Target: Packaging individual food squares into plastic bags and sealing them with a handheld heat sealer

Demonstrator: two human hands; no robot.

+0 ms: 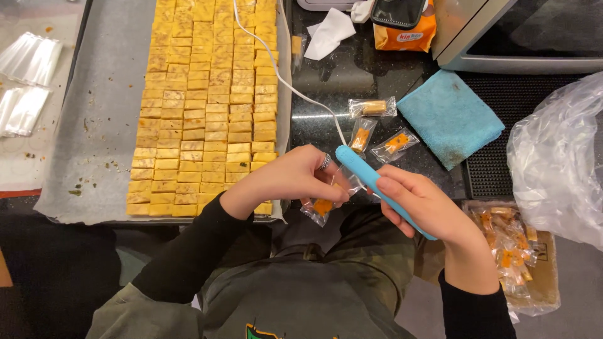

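- Right hand [427, 204] is wrapped around a slim blue sealing tool [377, 185], whose white cord [282, 78] trails away across the dark surface [326, 94]
- Left hand [295, 179] is pinched shut on a small clear packet [320, 207] with an orange-yellow piece inside; the packet's open end sits right at the tool's tip, between the two hands and just above the person's lap
- Three packets [374, 129], each already holding a piece, lie on the surface just beyond the hands, near a folded blue cloth [449, 116]
- Many more filled packets are heaped in a clear bag [512, 251] beside the right wrist, so a good share of pieces looks already wrapped
- On the left, a tray lined with grey paper [100, 125] carries a large block of cut yellow pieces [207, 107] in tight rows, all bare; judging by this, far more is left to wrap than has been done
- Stacks of empty clear wrappers [28, 81] wait at the far left edge
- Whether the packet in hand is sealed yet cannot be told, as the fingers cover its top
- Crumpled clear plastic [556, 157] lies at the right
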